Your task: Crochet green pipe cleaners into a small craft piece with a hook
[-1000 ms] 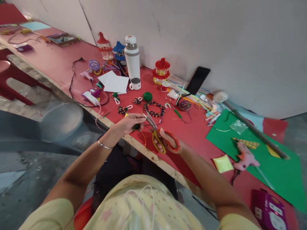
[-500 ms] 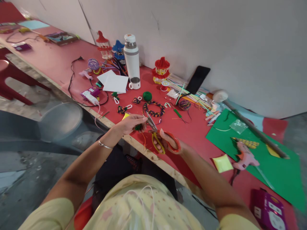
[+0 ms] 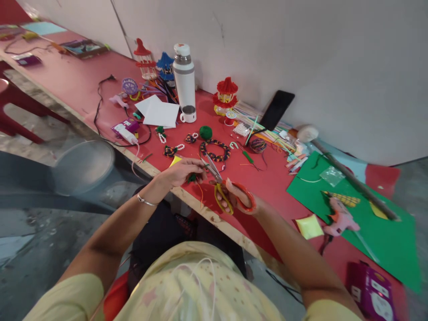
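My right hand (image 3: pixel 234 196) is closed around the handles of a pair of scissors (image 3: pixel 214 171), one handle red and the other yellow. The blades are parted and point toward my left hand (image 3: pixel 187 171). That hand pinches a small dark green yarn piece (image 3: pixel 191 178), partly hidden by the fingers. An orange thread (image 3: pixel 201 194) hangs below it over the table edge. Just beyond the hands lies a braided multicolour yarn ring (image 3: pixel 217 150). A green crochet hook (image 3: pixel 248 156) rests to its right, and a green yarn ball (image 3: pixel 205 132) behind it.
A white flask (image 3: pixel 184 84) stands behind white paper sheets (image 3: pixel 160 112). Toward the wall are a phone (image 3: pixel 277 109) and a red paper lantern (image 3: pixel 225 93). A pink glue gun (image 3: pixel 340 218) lies on green card (image 3: pixel 394 249) at right. A grey bucket (image 3: pixel 83 165) stands left.
The scissors and my right hand have shifted slightly right, and the blades look a little wider apart. My left hand stays almost in place with the green yarn piece.
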A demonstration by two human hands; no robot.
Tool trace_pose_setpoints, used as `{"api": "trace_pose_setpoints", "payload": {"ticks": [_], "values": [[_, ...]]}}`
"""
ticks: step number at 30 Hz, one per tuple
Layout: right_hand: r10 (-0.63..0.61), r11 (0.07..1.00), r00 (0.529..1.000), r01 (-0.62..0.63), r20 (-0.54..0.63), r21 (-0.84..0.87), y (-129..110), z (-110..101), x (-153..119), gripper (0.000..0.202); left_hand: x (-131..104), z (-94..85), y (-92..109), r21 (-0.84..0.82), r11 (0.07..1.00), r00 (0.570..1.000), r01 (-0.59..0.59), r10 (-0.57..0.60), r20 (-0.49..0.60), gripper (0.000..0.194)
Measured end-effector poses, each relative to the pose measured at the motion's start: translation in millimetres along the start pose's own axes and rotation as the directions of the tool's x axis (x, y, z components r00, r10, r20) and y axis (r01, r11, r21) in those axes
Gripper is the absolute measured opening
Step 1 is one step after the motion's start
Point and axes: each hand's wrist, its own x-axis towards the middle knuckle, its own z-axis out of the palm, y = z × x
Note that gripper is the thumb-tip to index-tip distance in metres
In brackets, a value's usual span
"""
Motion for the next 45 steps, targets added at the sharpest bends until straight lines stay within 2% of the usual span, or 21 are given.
{"api": "trace_pose_setpoints", "payload": {"ticks": [5,9,12,15,23,33,37,42,45], "values": [[0.003,0.999,1.000,-0.002,0.014,-0.037,-2.2,-1.0,-2.6,0.062,3.4,-2.6,-1.3,-0.032,0.999,0.998,0.009,-0.007,0.062,0.020],[-0.002,0.999,1.000,0.002,0.012,-0.038,-4.4,1.7,-4.3,0.064,5.0,-1.6,-2.7,-0.046,0.998,0.995,0.038,-0.033,0.093,0.037],[-0.020,1.000,1.000,0.020,-0.011,-0.003,-3.1,2.0,-4.3,0.064,5.5,3.4,-5.9,0.015,0.999,0.997,-0.035,0.034,0.064,0.043],[-0.019,1.000,1.000,0.020,-0.010,0.020,-1.8,0.6,-4.1,0.066,6.3,7.1,-9.2,0.053,0.995,0.994,-0.088,0.084,0.066,0.041],[-0.003,0.998,1.000,0.004,-0.015,0.060,-4.6,-4.1,-3.7,0.075,7.2,4.7,-13.2,0.051,0.997,0.987,-0.059,0.051,0.153,0.035],[0.013,0.999,1.000,-0.012,-0.012,0.044,-4.5,-6.2,-4.4,0.064,11.0,9.3,-11.3,-0.049,0.999,0.995,0.011,-0.007,0.095,0.023],[0.010,1.000,1.000,-0.010,-0.012,0.027,-6.0,-5.3,-2.8,0.066,12.9,12.8,-12.6,-0.029,0.997,0.995,-0.066,0.068,0.075,0.032],[-0.042,0.998,0.999,0.042,-0.013,0.041,-8.3,2.1,-3.7,0.069,16.9,19.4,-11.7,0.223,0.936,0.959,-0.273,0.283,-0.015,0.025],[-0.085,0.996,0.996,0.086,-0.029,0.029,-12.7,5.2,-6.9,0.072,16.6,20.7,-12.4,0.330,0.881,0.933,-0.338,0.361,-0.006,0.023]]}}
